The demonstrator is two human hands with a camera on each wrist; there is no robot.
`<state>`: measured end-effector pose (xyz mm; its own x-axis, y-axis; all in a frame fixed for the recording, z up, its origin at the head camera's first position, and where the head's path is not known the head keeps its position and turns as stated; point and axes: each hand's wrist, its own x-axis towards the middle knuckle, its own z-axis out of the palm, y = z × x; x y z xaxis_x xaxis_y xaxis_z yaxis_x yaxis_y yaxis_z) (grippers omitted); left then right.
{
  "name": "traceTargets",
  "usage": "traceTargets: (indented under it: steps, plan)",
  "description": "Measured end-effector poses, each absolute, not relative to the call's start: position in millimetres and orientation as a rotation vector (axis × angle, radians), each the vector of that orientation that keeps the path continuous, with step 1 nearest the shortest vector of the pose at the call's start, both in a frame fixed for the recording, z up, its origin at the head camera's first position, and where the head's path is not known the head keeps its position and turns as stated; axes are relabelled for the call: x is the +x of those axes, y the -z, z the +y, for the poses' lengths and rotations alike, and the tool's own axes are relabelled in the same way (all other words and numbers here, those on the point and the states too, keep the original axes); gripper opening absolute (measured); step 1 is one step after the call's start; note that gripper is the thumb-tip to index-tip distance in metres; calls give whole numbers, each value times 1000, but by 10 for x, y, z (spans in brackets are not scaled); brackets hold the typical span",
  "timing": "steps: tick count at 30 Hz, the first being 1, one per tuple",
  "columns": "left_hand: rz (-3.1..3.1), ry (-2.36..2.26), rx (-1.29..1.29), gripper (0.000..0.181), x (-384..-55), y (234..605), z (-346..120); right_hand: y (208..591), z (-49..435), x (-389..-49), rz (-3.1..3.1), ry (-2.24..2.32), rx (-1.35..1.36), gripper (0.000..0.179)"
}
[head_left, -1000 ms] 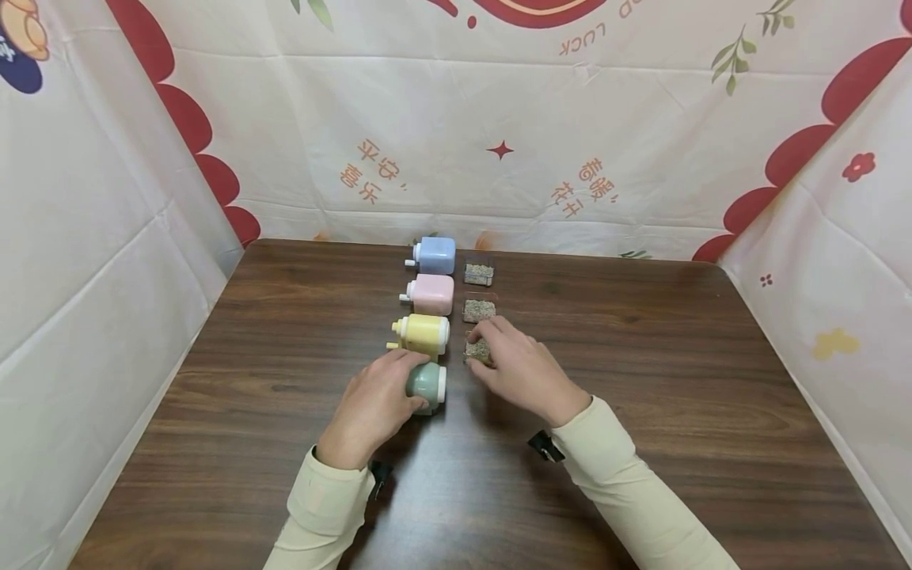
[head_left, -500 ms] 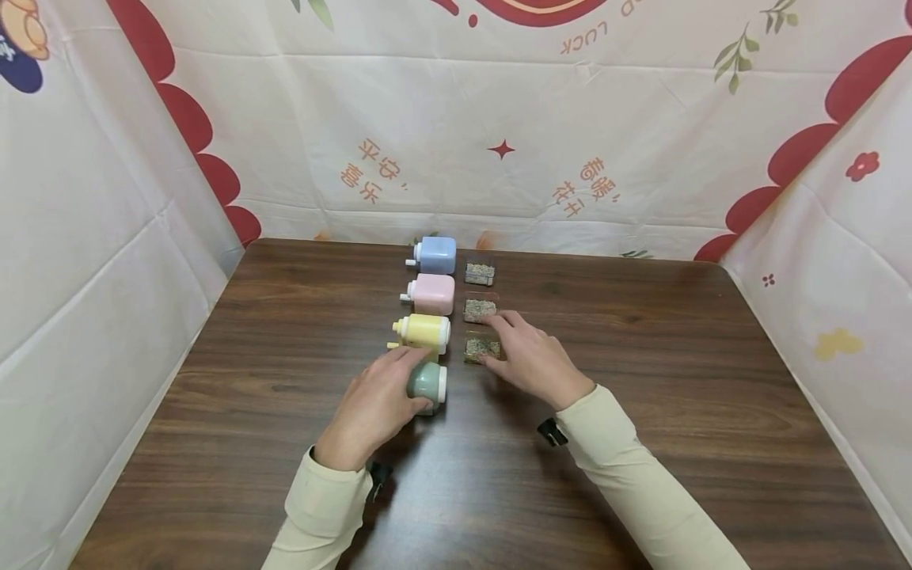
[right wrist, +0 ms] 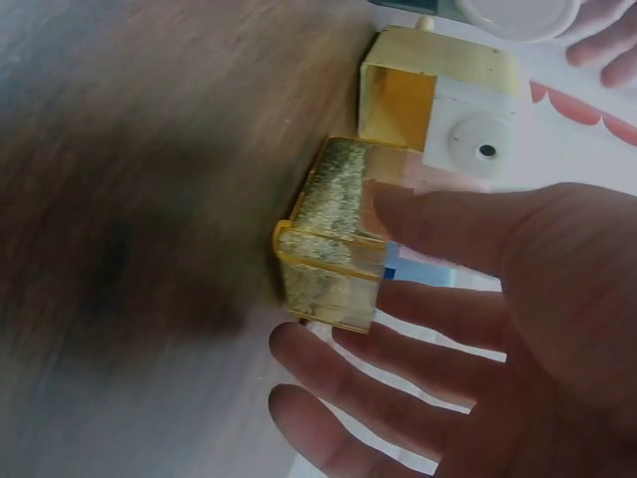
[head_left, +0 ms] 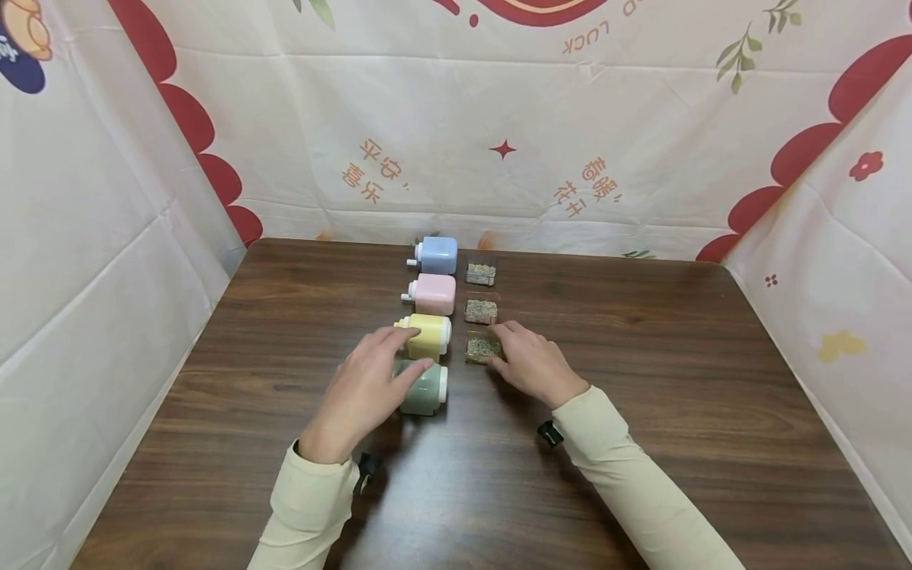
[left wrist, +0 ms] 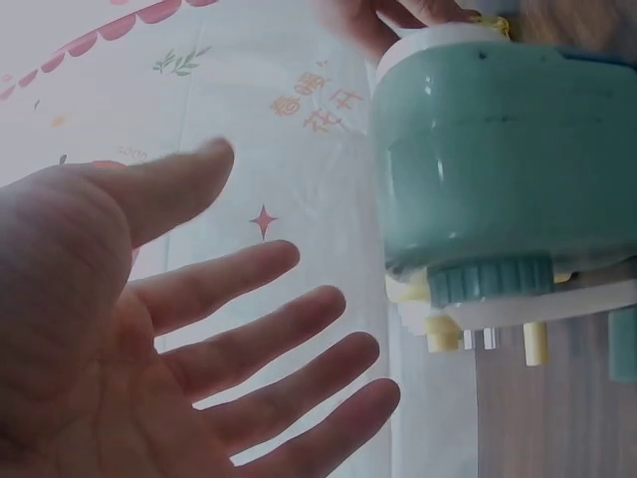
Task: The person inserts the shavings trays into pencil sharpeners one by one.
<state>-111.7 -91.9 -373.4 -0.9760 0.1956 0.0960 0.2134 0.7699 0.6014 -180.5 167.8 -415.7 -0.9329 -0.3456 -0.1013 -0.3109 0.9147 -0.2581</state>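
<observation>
The left hand (head_left: 359,388) hovers with spread fingers beside a green pencil sharpener (head_left: 425,389), holding nothing. In the left wrist view, a gap shows between its fingers and the green sharpener body (left wrist: 508,149). Around the right end of a clear yellow-edged shavings drawer (head_left: 482,347) lies the right hand (head_left: 533,364), thumb at the near side and fingers at the far side. The right wrist view shows those fingers loosely spread, the thumb overlapping the drawer (right wrist: 333,204) full of shavings. A yellow sharpener (head_left: 427,336) with a hollow drawer slot lies to its left.
Beyond it, a pink sharpener (head_left: 435,294) and a blue sharpener (head_left: 438,255) lie in the same row. Two more drawers of shavings, one reddish (head_left: 482,309) and one dark-edged (head_left: 480,272), line up beside them. A printed cloth (head_left: 456,103) walls off the table's back and sides.
The left hand has let go of the green sharpener and drawn back left with fingers spread. The right hand first slid right off the yellow drawer, then moved slightly nearer the person.
</observation>
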Motion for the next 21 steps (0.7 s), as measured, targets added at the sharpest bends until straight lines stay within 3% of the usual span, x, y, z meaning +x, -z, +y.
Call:
traceTargets:
  steps: [6, 21]
  plan:
    - [-2890, 1038, -325, 54, -1207, 3681, -1002, 4203, 1679, -1825, 2963, 359, -537, 50]
    - [-3029, 840, -498, 65, -1584, 3480, -1009, 4224, 1693, -1813, 2972, 375, -524, 48]
